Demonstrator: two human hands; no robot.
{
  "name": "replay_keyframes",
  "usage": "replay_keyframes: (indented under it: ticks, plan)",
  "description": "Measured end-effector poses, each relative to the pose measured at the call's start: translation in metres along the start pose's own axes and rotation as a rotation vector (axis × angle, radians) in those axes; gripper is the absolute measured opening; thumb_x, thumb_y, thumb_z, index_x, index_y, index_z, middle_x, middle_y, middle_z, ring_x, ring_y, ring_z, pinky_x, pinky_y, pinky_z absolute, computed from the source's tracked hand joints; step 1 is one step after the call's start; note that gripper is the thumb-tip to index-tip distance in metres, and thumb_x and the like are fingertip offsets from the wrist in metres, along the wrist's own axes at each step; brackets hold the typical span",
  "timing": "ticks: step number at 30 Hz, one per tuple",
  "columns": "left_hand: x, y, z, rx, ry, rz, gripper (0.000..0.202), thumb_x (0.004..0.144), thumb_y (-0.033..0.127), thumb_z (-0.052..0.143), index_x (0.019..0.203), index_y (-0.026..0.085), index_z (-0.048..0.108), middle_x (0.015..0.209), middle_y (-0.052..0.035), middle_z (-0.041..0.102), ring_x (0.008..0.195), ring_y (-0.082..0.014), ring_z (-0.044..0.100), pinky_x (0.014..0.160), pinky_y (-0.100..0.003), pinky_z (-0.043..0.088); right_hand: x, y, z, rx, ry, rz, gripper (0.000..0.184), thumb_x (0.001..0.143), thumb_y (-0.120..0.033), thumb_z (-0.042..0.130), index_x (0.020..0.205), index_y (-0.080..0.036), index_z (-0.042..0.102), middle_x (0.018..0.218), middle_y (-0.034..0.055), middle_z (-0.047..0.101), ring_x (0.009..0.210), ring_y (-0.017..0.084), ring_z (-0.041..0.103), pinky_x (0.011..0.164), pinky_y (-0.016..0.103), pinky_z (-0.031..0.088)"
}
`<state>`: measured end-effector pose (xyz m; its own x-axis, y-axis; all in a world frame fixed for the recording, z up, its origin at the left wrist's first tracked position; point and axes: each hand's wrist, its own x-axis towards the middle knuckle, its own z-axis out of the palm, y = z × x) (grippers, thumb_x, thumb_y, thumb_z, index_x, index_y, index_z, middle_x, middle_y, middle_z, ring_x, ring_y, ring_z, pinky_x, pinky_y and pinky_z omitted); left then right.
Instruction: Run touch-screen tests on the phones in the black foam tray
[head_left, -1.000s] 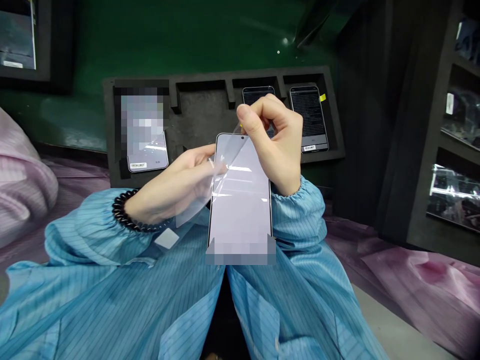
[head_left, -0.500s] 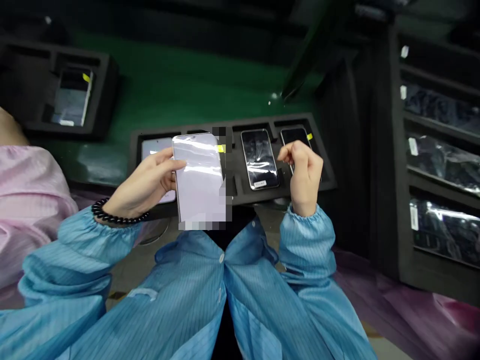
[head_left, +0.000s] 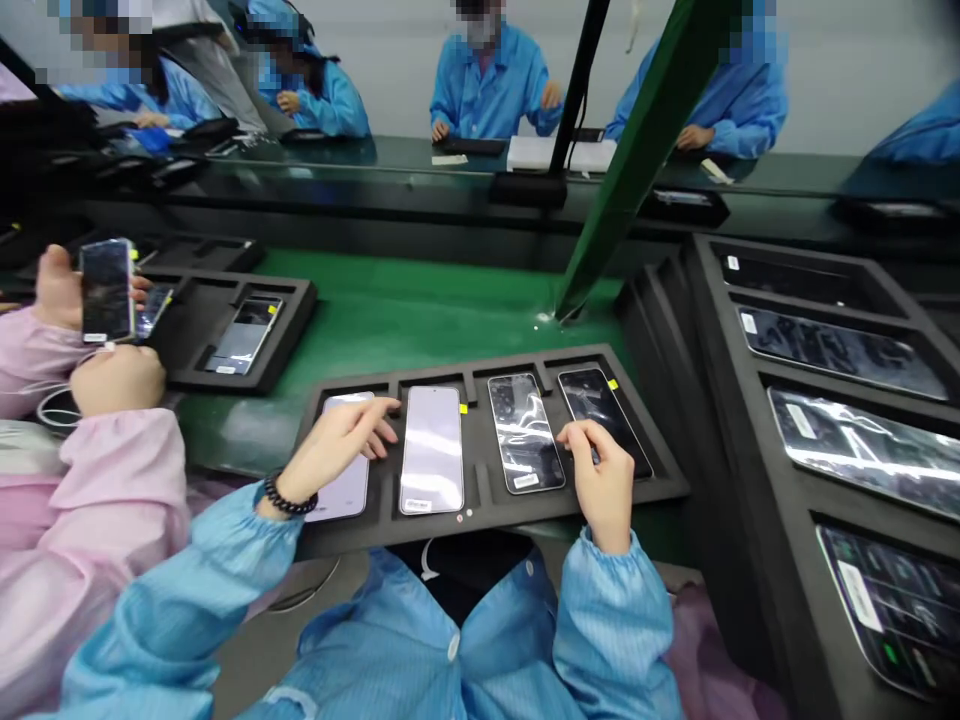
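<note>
A black foam tray [head_left: 480, 482] holds phones in separate compartments in front of me. My left hand [head_left: 341, 445] hovers over the left end, fingers stretched and apart, partly covering the leftmost phone [head_left: 352, 490]. Beside its fingertips, a pale-screened phone [head_left: 433, 450] with a yellow tab lies in the second compartment. My right hand [head_left: 602, 480] is closed with curled fingers, between a dark-screened phone [head_left: 525, 435] and the rightmost phone [head_left: 600, 405], which has a yellow tab. The inside of the right hand's grip is hidden.
Stacked black foam trays [head_left: 757, 480] with phones rise on the right. A slanted green post [head_left: 630, 170] stands behind my tray. To the left, a person in pink sleeves [head_left: 135, 460] holds a phone [head_left: 107, 290] beside another tray [head_left: 289, 340]. Several people in blue sit across.
The pale-screened phone went from my left hand into the tray's second compartment, and that hand opened. My right hand stays curled by the right-hand phones. The view has tilted up.
</note>
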<state>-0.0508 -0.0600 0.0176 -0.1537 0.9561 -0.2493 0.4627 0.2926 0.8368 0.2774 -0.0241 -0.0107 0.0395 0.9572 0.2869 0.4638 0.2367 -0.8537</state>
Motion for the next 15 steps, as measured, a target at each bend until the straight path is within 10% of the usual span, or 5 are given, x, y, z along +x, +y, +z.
replay_keyframes:
  ticks: [6, 15]
  plan:
    - [0.007, -0.037, -0.040, 0.347, 0.368, 0.178, 0.037, 0.086, 0.049, 0.052, 0.096, 0.018, 0.069, 0.114, -0.0156, 0.069, 0.119, -0.0342, 0.057, 0.114, -0.054, 0.039, -0.001, 0.003, -0.002, -0.020, -0.004, 0.038, 0.031, 0.095, -0.038, 0.051, 0.070, -0.023, 0.063, 0.075, 0.0007, 0.066, 0.074, 0.018, 0.062, 0.073, 0.028, 0.044]
    - [0.027, -0.050, -0.024, 0.325, 0.540, 0.292, 0.036, 0.085, 0.055, 0.053, 0.074, 0.021, 0.061, 0.103, -0.0128, 0.064, 0.114, -0.0321, 0.055, 0.112, -0.055, 0.038, 0.004, 0.017, -0.003, -0.078, 0.009, 0.103, 0.037, 0.088, -0.054, 0.052, 0.070, -0.025, 0.067, 0.080, 0.0016, 0.072, 0.078, 0.020, 0.069, 0.066, 0.025, 0.048]
